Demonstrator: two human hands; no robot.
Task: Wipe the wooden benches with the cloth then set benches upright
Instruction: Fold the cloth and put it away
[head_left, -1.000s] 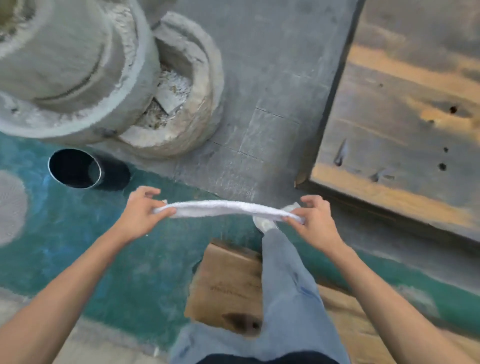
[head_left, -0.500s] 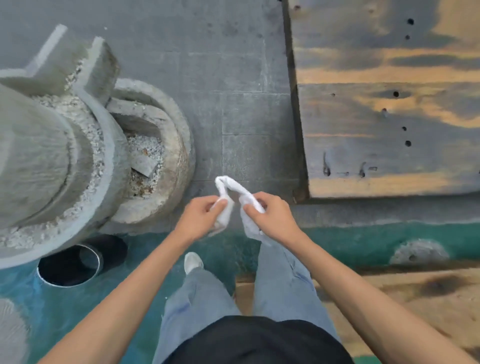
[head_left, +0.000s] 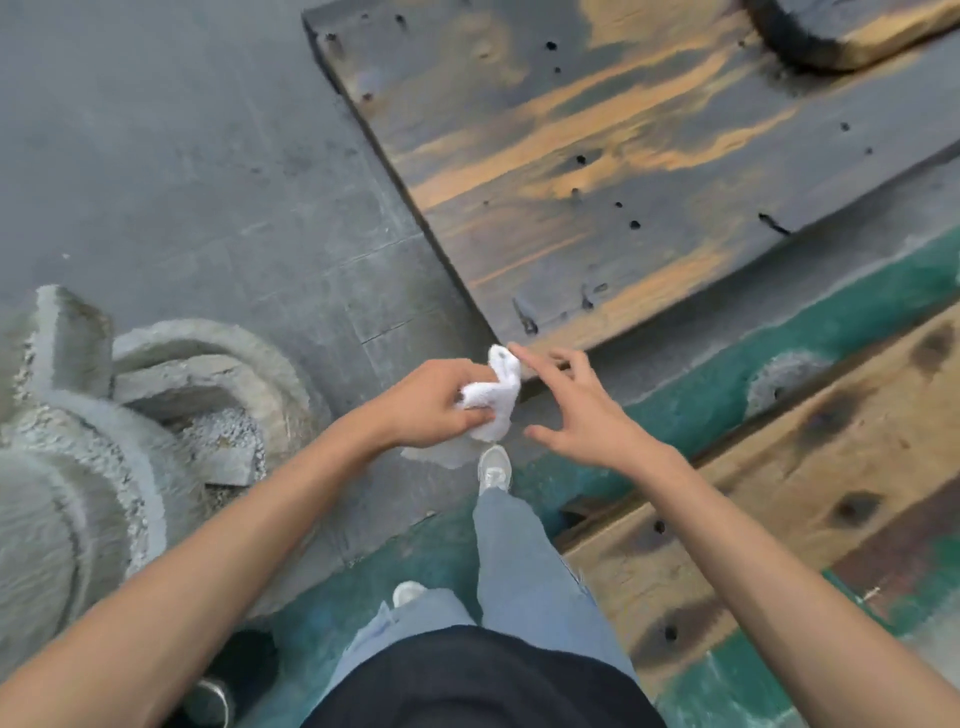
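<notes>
Standing at the far left are rough grey concrete rings (head_left: 171, 395), curved and crumbly, with gravel lying inside them. Next comes the left hand (head_left: 431, 405), its fingers curled round the white cloth (head_left: 493, 395), which is soft, fluffy towelling bunched into a small wad. A second ago that cloth was stretched long between both hands, then gathered between them; now the left hand alone holds it. The right hand (head_left: 576, 410) has let go and hangs just beside the cloth with fingers spread and relaxed, gripping nothing, its forefinger nearly touching the top of the wad. That suggests the folding is over and the wiping is about to begin, with one hand freed to steady or reach.

Just beyond the hands, running to the upper right, lies a broad wooden bench (head_left: 597, 171), flat planks weathered dark grey with orange streaks and small round holes. A second bench (head_left: 810, 493) of paler brown wood with dark knots lies at the lower right, on teal-painted floor (head_left: 691, 395). Neither bench looks upright yet, so both steps appear still to come.
</notes>
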